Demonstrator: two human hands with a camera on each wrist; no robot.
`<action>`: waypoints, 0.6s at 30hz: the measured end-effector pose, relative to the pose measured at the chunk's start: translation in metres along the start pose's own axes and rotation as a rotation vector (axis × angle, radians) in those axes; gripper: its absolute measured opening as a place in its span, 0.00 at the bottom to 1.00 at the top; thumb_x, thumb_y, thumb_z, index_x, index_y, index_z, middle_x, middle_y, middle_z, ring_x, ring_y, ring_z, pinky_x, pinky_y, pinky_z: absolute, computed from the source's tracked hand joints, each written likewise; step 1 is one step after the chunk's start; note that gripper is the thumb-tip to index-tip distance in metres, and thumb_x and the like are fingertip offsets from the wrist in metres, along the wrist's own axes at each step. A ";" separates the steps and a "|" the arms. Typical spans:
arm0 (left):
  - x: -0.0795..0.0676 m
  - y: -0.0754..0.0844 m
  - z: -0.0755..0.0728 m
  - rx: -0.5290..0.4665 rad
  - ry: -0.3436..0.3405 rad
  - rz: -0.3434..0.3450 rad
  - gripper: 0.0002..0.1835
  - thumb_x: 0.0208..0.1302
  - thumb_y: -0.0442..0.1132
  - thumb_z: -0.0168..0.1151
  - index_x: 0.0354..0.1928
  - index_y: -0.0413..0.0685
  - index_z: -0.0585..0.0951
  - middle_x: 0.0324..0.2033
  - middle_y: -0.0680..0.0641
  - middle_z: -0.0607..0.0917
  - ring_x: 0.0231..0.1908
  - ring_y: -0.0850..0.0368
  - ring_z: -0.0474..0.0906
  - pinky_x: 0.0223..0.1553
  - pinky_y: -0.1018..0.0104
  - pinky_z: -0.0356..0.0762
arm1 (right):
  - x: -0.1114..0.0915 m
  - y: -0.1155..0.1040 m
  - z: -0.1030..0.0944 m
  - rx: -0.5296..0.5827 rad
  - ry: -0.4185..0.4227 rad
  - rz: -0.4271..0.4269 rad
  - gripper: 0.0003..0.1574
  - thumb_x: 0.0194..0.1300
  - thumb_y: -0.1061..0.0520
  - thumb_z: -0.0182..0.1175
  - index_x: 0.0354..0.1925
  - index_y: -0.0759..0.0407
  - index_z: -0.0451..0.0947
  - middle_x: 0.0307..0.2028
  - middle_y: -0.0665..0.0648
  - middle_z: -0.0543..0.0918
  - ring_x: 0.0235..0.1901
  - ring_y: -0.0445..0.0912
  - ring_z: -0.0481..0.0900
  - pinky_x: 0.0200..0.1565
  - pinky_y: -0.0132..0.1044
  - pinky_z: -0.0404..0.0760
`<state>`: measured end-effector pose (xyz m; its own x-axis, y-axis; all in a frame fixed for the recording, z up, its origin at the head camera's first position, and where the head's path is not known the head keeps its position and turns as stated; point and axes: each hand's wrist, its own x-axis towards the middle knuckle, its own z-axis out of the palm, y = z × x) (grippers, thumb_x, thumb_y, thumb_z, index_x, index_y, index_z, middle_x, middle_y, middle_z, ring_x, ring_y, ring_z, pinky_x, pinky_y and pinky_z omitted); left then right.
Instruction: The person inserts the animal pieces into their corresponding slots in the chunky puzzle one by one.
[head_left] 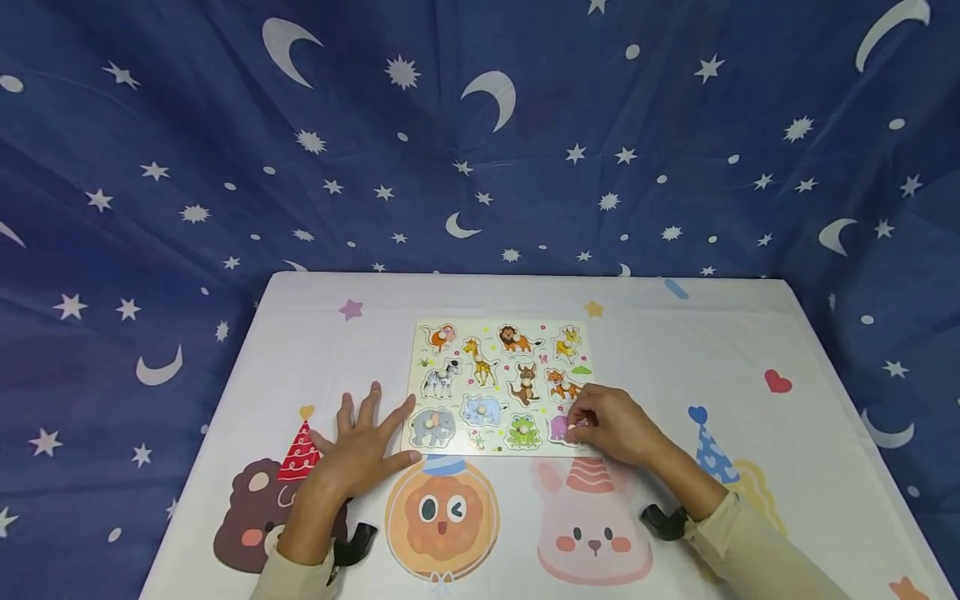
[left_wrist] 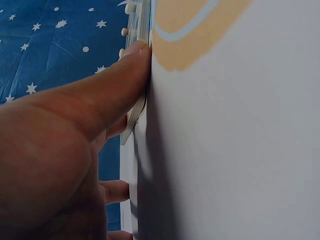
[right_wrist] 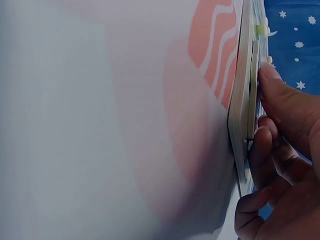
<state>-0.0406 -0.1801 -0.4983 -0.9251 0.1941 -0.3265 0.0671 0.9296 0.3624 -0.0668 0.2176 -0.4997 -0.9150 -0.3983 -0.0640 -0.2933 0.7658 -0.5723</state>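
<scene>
A wooden animal peg puzzle board [head_left: 491,443] lies flat on the table, its animal pieces fitted with small knobs. At its lower right corner my right hand [head_left: 618,423] pinches a purple animal piece [head_left: 557,427], partly covered by the fingers. In the right wrist view this piece [right_wrist: 253,95] stands slightly proud of the board, between thumb and fingers. My left hand [head_left: 362,450] lies spread at the board's left side, thumb and index fingertip touching its lower left corner by the elephant piece [head_left: 432,427]. The left wrist view shows that thumb [left_wrist: 117,80] against the board edge.
The white tablecloth [head_left: 750,350] carries printed party animals, stars and a heart. A dark blue curtain [head_left: 480,167] with moons and stars hangs behind the table. Near each wrist is a black device, one by the left [head_left: 356,543] and one by the right [head_left: 663,522].
</scene>
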 end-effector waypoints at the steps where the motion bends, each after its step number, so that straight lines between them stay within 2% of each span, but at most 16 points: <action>1: 0.000 0.000 0.000 0.001 0.001 0.000 0.46 0.59 0.64 0.69 0.79 0.71 0.61 0.81 0.34 0.43 0.75 0.16 0.30 0.50 0.05 0.26 | 0.000 0.000 0.000 -0.003 -0.006 -0.001 0.14 0.51 0.53 0.80 0.28 0.44 0.82 0.29 0.40 0.78 0.30 0.37 0.72 0.35 0.31 0.73; 18: -0.001 0.000 0.000 0.002 -0.002 -0.003 0.46 0.60 0.65 0.68 0.79 0.71 0.61 0.81 0.34 0.43 0.75 0.16 0.30 0.50 0.05 0.26 | 0.000 0.003 -0.005 0.015 -0.030 -0.015 0.13 0.51 0.52 0.80 0.27 0.44 0.83 0.28 0.40 0.78 0.30 0.38 0.74 0.35 0.29 0.74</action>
<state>-0.0403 -0.1807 -0.4981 -0.9243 0.1925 -0.3295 0.0657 0.9308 0.3595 -0.0688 0.2223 -0.4976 -0.9017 -0.4249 -0.0798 -0.3024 0.7519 -0.5858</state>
